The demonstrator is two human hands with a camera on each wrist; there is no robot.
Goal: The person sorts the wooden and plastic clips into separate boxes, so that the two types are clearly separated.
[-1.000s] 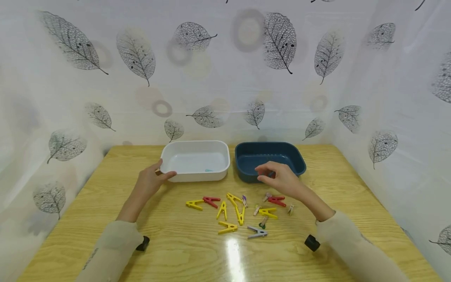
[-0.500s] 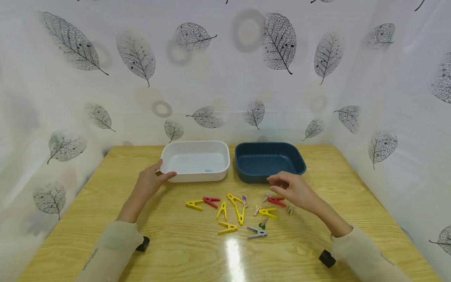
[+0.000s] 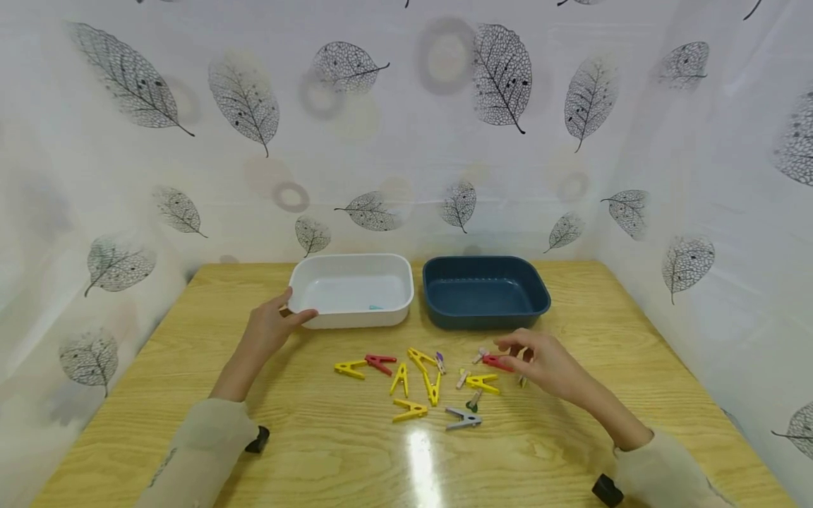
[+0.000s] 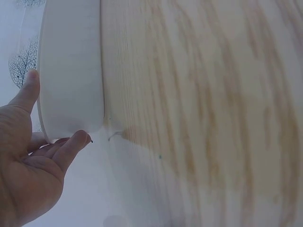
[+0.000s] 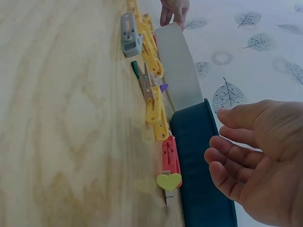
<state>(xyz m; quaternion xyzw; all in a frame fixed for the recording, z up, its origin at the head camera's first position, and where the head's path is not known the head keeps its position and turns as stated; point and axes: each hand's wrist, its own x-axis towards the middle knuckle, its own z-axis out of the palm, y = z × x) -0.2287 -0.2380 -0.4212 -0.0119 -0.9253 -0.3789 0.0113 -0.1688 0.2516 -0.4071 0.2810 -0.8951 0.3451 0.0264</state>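
In the head view, my left hand [image 3: 269, 327] grips the near left corner of a white plastic tub [image 3: 356, 320]. Its thumb lies at the rim in the left wrist view, other fingers against the wall. My right hand [image 3: 547, 363] hovers over the right end of the scattered clothespins, fingers loosely bent and holding nothing. Just by its fingertips lies a red clothespin [image 3: 493, 362], partly covered in the head view. The right wrist view shows a small clothespin with a yellow-green heart [image 5: 169, 181] beside the red one. A dark blue tub [image 3: 485, 319] stands behind the right hand.
Yellow clothespins [image 3: 409, 410], another red clothespin [image 3: 380, 363], a grey clothespin [image 3: 464, 418] and small wooden ones lie across the table [image 3: 343, 451]. A small teal piece [image 3: 376, 307] sits inside the white tub. A leaf-patterned sheet [image 3: 394, 155] rises behind the tubs.
My right hand has drawn back from over the blue tub, down and rightward to the red clothespin. My left hand and both tubs have stayed in place.
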